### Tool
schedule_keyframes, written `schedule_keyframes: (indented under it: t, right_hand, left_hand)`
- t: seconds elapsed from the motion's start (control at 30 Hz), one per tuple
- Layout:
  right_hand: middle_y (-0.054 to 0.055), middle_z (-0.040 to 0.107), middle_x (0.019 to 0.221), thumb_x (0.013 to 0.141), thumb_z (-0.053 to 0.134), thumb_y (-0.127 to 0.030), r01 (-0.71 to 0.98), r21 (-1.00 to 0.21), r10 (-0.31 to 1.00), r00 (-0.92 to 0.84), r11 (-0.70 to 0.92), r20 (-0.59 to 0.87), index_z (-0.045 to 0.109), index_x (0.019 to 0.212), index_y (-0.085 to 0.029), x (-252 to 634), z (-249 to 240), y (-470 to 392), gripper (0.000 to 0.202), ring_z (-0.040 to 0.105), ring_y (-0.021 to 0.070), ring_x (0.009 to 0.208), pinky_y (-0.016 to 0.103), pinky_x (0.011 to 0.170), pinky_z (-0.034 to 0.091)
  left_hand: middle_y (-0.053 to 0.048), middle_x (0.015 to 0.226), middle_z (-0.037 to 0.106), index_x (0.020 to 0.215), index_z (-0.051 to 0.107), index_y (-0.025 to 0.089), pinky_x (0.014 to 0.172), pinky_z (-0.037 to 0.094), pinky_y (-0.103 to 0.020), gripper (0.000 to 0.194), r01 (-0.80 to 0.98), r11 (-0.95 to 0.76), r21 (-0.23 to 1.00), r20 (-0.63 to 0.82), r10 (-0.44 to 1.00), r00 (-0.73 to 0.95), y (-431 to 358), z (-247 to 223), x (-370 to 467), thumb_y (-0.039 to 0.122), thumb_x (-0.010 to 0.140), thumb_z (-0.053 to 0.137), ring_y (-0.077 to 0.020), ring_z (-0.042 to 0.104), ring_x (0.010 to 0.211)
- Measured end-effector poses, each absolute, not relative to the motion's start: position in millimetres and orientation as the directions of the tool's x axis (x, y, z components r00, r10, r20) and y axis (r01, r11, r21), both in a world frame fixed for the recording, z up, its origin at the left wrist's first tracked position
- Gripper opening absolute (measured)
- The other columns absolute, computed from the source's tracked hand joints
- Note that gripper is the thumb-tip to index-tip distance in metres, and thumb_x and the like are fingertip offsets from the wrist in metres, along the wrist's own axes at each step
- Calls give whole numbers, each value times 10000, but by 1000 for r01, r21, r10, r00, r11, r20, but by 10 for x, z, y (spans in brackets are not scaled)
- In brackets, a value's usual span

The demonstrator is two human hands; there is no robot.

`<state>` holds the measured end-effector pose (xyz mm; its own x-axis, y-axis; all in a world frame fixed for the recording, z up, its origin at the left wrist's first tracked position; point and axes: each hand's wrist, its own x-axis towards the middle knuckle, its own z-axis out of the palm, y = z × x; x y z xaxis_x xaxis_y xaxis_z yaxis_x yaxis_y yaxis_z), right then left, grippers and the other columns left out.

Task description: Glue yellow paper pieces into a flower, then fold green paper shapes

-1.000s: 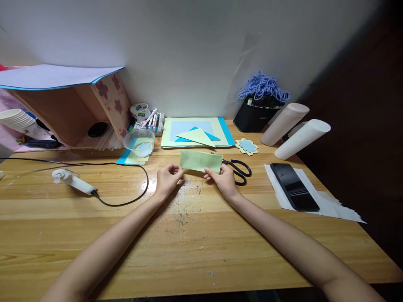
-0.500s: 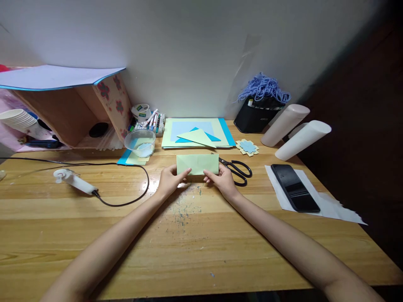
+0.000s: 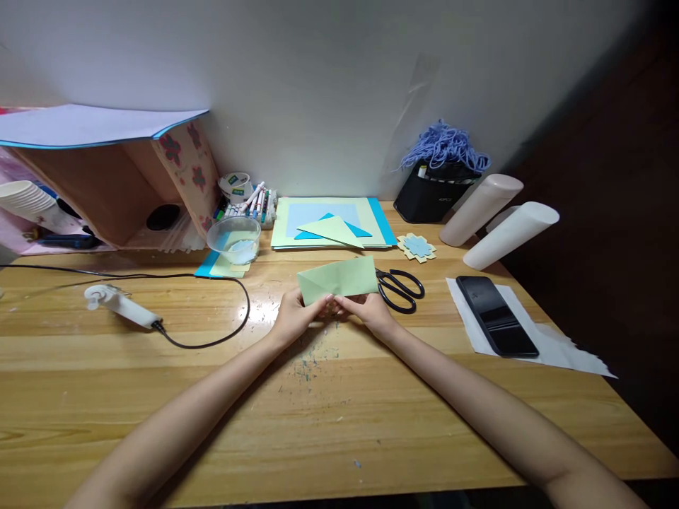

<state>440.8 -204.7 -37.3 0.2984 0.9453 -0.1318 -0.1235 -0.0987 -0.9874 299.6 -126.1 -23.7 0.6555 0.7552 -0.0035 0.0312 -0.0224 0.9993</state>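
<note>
Between my hands is a pale green sheet of paper (image 3: 339, 278), a long rectangle with crease lines, its right end tilted up. My left hand (image 3: 298, 311) pinches its lower edge, thumb in front near the middle. My right hand (image 3: 368, 309) grips the same edge, its thumb tip close to the left one; the fingers behind the paper are partly hidden. Black-handled scissors (image 3: 399, 288) lie just right of the paper, their blades partly covered by it. Behind, folded green and blue paper triangles (image 3: 334, 230) rest on a stack of coloured sheets (image 3: 279, 235).
On the left lie a white glue gun (image 3: 124, 306) with its looping black cord, a clear plastic bowl (image 3: 233, 240) and several markers (image 3: 257, 201). To the right are a layered paper flower (image 3: 417, 247), a phone (image 3: 496, 316), two white tubes (image 3: 509, 237) and a black holder (image 3: 432, 198) with blue yarn.
Both hands have slid inward along the paper's lower edge, bringing the thumbs close together. The paper has tilted, its right end higher and its left end lower.
</note>
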Motion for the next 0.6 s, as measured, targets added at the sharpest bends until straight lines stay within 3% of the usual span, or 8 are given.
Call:
schedule_keyframes:
  t: [0.2,0.6]
  right_hand:
    - [71,654,608,638,662,-390,-70,-992,916,382,-104,-123,646,630,-105,4431,-389,-2028,285,552,114,478,239,477,462]
    - [36,635,594,655,663,-347,-32,-999,829,559,36,12,566,631,-141,4715,-416,-1950,229,528,84,461,197,435,423]
  left_hand:
    - [-22,521,558,594,559,101,442,387,-195,314,101,-97,990,17,798,602,-1216,-286,3003,400,677,609,-98,502,475]
    - [-11,508,562,630,559,118,429,409,-214,321,150,-23,988,-56,864,500,-1123,-351,2996,432,642,621,-121,531,449]
